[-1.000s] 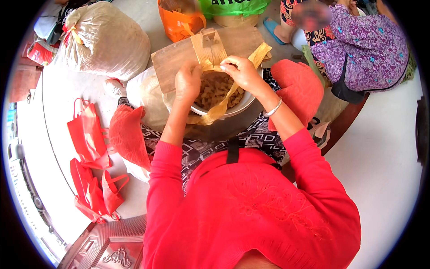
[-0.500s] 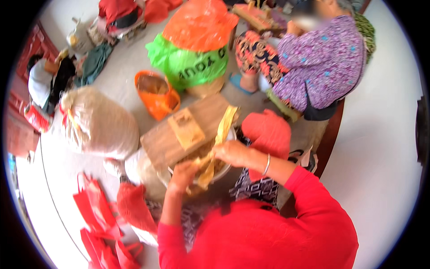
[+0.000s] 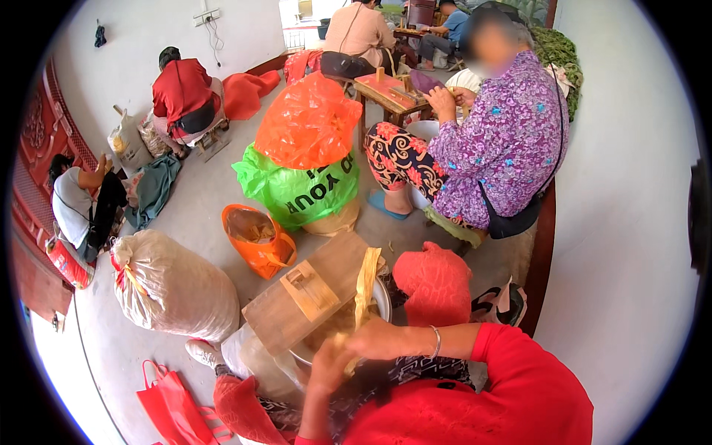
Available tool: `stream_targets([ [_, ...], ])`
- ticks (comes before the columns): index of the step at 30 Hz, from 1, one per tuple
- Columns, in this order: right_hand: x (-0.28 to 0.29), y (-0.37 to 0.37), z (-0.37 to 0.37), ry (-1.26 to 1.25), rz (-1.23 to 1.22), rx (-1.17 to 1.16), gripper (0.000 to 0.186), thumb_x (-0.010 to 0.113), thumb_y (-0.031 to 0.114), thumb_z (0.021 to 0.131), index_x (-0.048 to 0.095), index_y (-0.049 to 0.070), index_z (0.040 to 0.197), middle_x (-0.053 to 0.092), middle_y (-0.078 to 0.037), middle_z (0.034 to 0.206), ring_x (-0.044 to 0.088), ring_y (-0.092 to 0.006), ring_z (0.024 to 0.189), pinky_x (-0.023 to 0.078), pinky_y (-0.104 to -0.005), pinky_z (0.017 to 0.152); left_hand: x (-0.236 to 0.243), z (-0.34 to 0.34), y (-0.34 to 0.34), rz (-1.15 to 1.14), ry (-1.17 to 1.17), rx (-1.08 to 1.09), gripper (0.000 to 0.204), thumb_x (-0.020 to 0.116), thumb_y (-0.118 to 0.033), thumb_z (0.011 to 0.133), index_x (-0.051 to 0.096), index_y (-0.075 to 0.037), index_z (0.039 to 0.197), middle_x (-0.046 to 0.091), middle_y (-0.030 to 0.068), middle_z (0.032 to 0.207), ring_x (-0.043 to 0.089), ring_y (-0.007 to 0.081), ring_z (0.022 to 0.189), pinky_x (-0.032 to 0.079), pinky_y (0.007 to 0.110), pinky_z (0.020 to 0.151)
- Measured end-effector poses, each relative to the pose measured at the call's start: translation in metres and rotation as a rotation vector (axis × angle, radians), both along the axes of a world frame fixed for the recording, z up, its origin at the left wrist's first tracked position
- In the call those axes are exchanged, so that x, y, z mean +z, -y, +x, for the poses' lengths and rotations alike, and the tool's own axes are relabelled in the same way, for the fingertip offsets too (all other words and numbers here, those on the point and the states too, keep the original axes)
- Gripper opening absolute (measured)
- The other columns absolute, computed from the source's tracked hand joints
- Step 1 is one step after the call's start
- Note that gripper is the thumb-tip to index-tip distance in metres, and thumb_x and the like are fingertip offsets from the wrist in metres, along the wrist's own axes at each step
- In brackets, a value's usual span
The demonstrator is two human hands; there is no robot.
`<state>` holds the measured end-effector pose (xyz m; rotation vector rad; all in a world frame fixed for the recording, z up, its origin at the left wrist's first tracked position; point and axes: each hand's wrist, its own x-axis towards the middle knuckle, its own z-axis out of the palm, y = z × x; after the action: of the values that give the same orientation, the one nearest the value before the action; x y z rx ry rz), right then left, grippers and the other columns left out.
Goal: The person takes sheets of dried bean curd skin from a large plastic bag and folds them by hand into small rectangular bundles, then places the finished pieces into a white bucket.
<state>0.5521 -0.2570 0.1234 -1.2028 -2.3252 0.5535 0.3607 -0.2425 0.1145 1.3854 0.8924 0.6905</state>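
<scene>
A long, wrinkled yellow strip (image 3: 365,285), dry-looking like a leaf or husk, stands up from my right hand (image 3: 377,339), which is closed around it. My left hand (image 3: 331,365) is closed on the strip's lower part, close against the right one and slightly blurred. Both hands are over the near side of a white basin (image 3: 386,302). Across that basin lies a wooden board (image 3: 343,261), with a smaller, paler wooden block (image 3: 308,292) on top. What is in the basin is mostly hidden by the board and my hands.
Beyond the board stand an orange bag (image 3: 256,241) and a large green and orange plastic-covered bundle (image 3: 311,148). A stuffed pale sack (image 3: 178,285) is at left, a red bag (image 3: 174,400) below it. Another person (image 3: 504,141) sits at right; several others work farther back.
My view has tilted up, so the room's far side shows more. My hands have come closer together, and the strip stands more upright.
</scene>
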Motion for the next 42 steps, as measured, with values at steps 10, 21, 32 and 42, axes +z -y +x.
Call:
stream_targets([
  [10, 0.008, 0.015, 0.001, -0.127, -0.008, 0.079, 0.018, 0.059, 0.021, 0.084, 0.058, 0.007, 0.072, 0.062, -0.012, 0.066, 0.063, -0.0316, 0.061, 0.047, -0.0426, 0.053, 0.004, -0.018, 0.028, -0.451, 0.133, 0.092, 0.019, 0.064, -0.015, 0.088, 0.057, -0.004, 0.101, 0.059, 0.0032, 0.072, 0.048, 0.0085, 0.053, 0.038, 0.021, 0.046],
  [21, 0.014, -0.001, -0.023, -0.168, 0.281, 0.085, 0.025, 0.06, 0.03, 0.088, 0.061, 0.008, 0.099, 0.065, -0.006, 0.099, 0.062, -0.0266, 0.086, 0.048, -0.0386, 0.07, 0.001, -0.013, 0.034, -0.481, -0.201, -0.14, 0.019, 0.052, -0.016, 0.091, 0.062, -0.002, 0.081, 0.051, 0.0028, 0.055, 0.045, 0.0097, 0.041, 0.031, 0.023, 0.038],
  [32, 0.013, 0.0, 0.008, -0.072, 0.234, -0.04, 0.024, 0.062, 0.028, 0.088, 0.058, 0.011, 0.071, 0.05, -0.011, 0.049, 0.057, -0.0297, 0.046, 0.044, -0.0406, 0.044, 0.025, -0.03, 0.016, 0.306, -0.264, -0.289, 0.026, 0.056, -0.024, 0.095, 0.066, -0.002, 0.086, 0.057, -0.0006, 0.068, 0.05, 0.0061, 0.06, 0.041, 0.023, 0.051],
  [42, 0.099, 0.028, -0.02, -0.994, -0.691, 0.068, 0.023, 0.055, 0.014, 0.096, 0.067, -0.001, 0.109, 0.061, 0.0, 0.067, 0.052, -0.0043, 0.056, 0.043, -0.0191, 0.052, 0.084, 0.004, 0.011, -0.109, 0.246, 0.073, 0.037, 0.044, -0.029, 0.1, 0.063, 0.002, 0.096, 0.05, -0.0021, 0.066, 0.042, 0.0048, 0.059, 0.033, 0.021, 0.051],
])
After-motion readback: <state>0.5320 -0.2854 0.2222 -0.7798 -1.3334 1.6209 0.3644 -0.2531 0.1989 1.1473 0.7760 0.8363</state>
